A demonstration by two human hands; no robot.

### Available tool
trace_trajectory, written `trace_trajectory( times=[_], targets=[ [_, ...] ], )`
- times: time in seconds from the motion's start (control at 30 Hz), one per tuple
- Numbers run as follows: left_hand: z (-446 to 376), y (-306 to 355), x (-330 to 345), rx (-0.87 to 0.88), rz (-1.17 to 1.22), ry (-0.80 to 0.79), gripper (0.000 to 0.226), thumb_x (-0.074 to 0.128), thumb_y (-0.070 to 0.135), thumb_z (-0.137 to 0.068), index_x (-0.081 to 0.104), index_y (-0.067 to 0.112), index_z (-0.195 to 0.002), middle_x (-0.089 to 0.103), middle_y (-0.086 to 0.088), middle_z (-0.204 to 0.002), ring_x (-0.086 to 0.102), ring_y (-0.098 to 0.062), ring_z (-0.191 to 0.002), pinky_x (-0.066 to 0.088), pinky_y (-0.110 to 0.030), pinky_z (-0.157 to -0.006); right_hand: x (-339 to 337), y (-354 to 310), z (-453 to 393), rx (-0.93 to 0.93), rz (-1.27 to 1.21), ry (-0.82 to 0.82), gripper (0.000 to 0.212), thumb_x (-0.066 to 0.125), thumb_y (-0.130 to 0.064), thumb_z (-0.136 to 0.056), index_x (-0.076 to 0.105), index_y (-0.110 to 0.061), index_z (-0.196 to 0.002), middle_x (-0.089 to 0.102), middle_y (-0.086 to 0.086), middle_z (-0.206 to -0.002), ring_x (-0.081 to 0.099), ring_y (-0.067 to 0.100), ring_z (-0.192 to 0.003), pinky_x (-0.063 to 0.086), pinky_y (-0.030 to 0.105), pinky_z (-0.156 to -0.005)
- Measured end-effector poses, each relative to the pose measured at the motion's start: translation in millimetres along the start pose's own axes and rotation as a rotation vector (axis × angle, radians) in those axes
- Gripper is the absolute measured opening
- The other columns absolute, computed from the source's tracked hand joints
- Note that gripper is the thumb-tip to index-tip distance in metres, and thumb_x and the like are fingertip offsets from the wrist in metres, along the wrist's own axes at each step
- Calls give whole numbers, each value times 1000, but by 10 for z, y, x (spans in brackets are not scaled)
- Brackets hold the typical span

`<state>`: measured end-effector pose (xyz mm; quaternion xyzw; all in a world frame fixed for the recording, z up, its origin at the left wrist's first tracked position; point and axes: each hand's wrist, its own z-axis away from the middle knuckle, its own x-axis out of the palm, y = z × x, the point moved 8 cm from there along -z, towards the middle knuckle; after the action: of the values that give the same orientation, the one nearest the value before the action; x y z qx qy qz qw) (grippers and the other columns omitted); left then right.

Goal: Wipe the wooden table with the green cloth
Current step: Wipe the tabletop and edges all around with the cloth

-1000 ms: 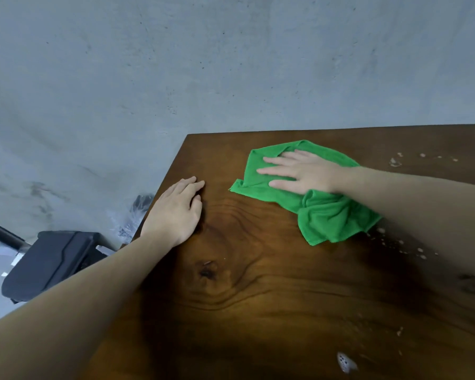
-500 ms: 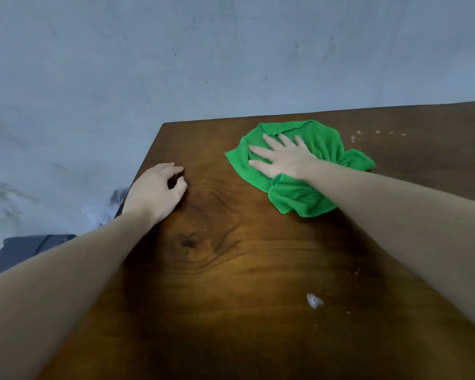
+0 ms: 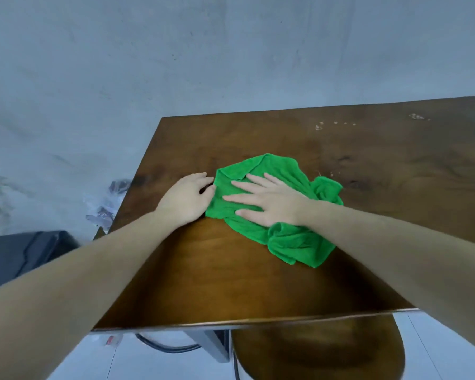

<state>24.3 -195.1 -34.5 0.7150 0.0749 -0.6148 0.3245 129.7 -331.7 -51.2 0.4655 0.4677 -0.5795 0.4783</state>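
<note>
**Operator:** Currently, where is the green cloth (image 3: pixel 272 212)?

**Inspector:** It lies crumpled on the wooden table (image 3: pixel 258 283), toward the left half of the top, with a bunched fold at its near right corner. Its left edge touches the left hand.

**Operator:** State of the right hand (image 3: pixel 269 202)?

**Inspector:** Flat on the cloth, palm down, fingers (image 3: pixel 237 185) spread and pointing left. It presses the fabric; it does not grasp it.

**Operator:** State of the left hand (image 3: pixel 185 200)?

**Inspector:** Resting on the bare wood near the table's left edge, fingers loosely curled, fingertips against the cloth's left border. Whether they pinch the fabric, I cannot tell.

**Operator:** Surface condition?

**Inspector:** Pale crumbs (image 3: pixel 320 126) lie scattered on the far right part of the top, well apart from the cloth.

**Operator:** Surroundings?

**Inspector:** A wooden stool seat (image 3: pixel 313 352) sits below the near edge. A dark bin (image 3: pixel 22 252) stands on the floor to the left, beside a grey wall (image 3: pixel 176 50)
</note>
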Motion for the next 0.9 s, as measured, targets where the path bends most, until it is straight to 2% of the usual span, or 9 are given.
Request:
trace_trajectory(
  times=[0.1, 0.23, 0.33, 0.47, 0.57, 0.67, 0.8, 0.9],
  targets=[
    [319, 164, 59, 12, -11, -9, 49, 35, 42, -103, 45, 24, -147, 34, 1, -159, 24, -17, -148, 14, -35, -122, -37, 240, 81, 115, 14, 25, 59, 12, -75, -95, 12, -60, -153, 3, -15, -170, -4, 20, -157, -6, 52, -126],
    [754, 330, 105, 61, -38, 4, 52, 29, 46, -104, 36, 28, -152, 30, 7, -160, 21, -12, -149, 13, -33, -123, -50, 504, 160, 304, 6, 10, 58, 12, -65, -102, 8, -50, -158, 0, -11, -171, -1, 19, -158, -3, 48, -126],
    [956, 308, 104, 67, -71, 52, 53, 26, 47, -104, 33, 29, -153, 32, 8, -159, 24, -10, -148, 14, -30, -122, -2, 423, 196, 373, -12, -13, 57, 11, -56, -106, 3, -44, -160, -4, -7, -171, -4, 21, -158, -4, 49, -126],
    [1023, 338, 70, 115, -53, 119, 50, 25, 45, -105, 44, 27, -147, 45, 4, -152, 36, -14, -142, 23, -35, -120, 89, -54, 406, 339, 36, -31, 59, 9, -54, -106, 1, -36, -161, -6, -3, -171, -7, 25, -157, -4, 53, -126],
    [1030, 381, 58, 151, -58, 150, 47, 27, 42, -105, 54, 24, -138, 52, 1, -146, 43, -16, -137, 29, -38, -117, 169, -536, 679, 245, 31, -37, 60, 11, -62, -103, 3, -43, -160, -7, -7, -171, -10, 26, -157, -4, 54, -125],
    [1037, 387, 53, 160, -89, 153, 47, 31, 46, -103, 58, 23, -135, 51, -1, -147, 41, -18, -138, 28, -37, -117, 199, -827, 953, 163, 12, -38, 60, 13, -67, -101, 9, -48, -158, -7, -13, -170, -12, 22, -157, -8, 51, -125],
    [1045, 389, 68, 176, -137, 118, 53, 35, 59, -97, 54, 31, -139, 47, 3, -150, 39, -18, -140, 27, -38, -118, 189, -777, 1333, 109, -12, -11, 57, 15, -67, -102, 15, -51, -157, 0, -19, -169, -8, 12, -156, -8, 43, -126],
    [1031, 380, 75, 154, -164, 83, 57, 35, 65, -94, 50, 35, -141, 43, 5, -153, 37, -17, -142, 27, -41, -119, 178, -451, 1676, 193, -52, 15, 55, 14, -71, -98, 12, -61, -153, 6, -22, -168, -4, 7, -156, -7, 38, -126]
  ],
)
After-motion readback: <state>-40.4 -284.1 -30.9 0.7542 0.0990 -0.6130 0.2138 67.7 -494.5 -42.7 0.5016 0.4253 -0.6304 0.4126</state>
